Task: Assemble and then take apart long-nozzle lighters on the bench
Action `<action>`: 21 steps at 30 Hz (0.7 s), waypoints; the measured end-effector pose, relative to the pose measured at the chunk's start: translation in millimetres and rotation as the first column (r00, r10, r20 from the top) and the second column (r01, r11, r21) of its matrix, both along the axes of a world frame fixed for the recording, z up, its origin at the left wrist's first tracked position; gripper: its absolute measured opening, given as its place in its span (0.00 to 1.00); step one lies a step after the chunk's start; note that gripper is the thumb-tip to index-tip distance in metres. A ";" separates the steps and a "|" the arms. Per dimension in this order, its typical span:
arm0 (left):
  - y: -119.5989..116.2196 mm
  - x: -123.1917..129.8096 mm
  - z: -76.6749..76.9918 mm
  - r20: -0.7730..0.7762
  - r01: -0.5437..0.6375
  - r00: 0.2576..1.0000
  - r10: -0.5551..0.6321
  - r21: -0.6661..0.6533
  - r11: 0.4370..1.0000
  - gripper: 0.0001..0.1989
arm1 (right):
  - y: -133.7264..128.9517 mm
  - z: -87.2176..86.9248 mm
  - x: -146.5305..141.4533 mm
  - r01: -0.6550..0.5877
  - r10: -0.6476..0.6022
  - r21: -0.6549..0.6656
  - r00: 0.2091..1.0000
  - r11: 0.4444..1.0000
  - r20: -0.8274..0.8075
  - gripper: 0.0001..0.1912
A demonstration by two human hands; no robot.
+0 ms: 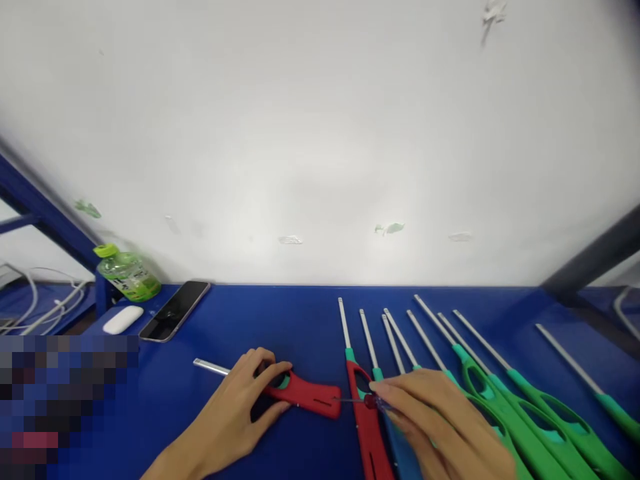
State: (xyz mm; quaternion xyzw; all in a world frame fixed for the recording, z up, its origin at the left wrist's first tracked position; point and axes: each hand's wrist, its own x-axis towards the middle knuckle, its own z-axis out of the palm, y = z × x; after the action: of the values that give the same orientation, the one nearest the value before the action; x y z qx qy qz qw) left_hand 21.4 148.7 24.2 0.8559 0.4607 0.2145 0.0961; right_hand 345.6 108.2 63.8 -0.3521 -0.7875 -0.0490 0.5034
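A red long-necked lighter (pixel 313 396) lies on the blue table, its metal tube pointing left. My left hand (pixel 240 407) is closed around its trigger end. My right hand (pixel 440 413) pinches a small screwdriver (pixel 370 401) with a dark red and clear handle, mostly hidden by the fingers. The thin shaft points left and its tip meets the red lighter's right end, near the slot. Beneath and beside my right hand lie a second red lighter (pixel 371 433), a blue one (pixel 404 455) and several green ones (pixel 530 423), tubes pointing away.
At the back left of the blue table (pixel 280 320) are a black phone (pixel 175 311), a white mouse (pixel 123 320) and a green-capped bottle (pixel 129 273). White cables (pixel 55 310) lie farther left. A white wall (pixel 320 167) rises behind. Blurred blocks cover the lower left corner.
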 end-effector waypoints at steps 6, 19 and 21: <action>4.6 -9.0 7.1 -0.083 -0.032 0.996 0.038 0.068 0.997 0.17 | -3.5 -1.6 4.8 0.025 -0.023 -0.036 0.997 0.999 0.067 0.22; -2.9 -22.9 -12.3 -0.225 -0.052 0.968 0.111 0.253 0.966 0.37 | 6.5 -24.6 3.0 0.033 -0.012 -0.113 0.983 0.993 0.181 0.22; -4.6 -22.5 -8.0 -0.286 -0.061 0.947 0.144 0.279 0.958 0.46 | 3.8 -25.8 7.9 0.039 -0.020 -0.106 0.984 0.994 0.177 0.20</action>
State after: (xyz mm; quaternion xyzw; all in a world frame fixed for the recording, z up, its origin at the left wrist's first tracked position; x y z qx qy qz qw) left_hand -1.1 144.1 16.2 0.8584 0.4809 0.1455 -0.1032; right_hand 353.5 112.1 37.9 -0.3847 -0.8252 -0.0444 0.4112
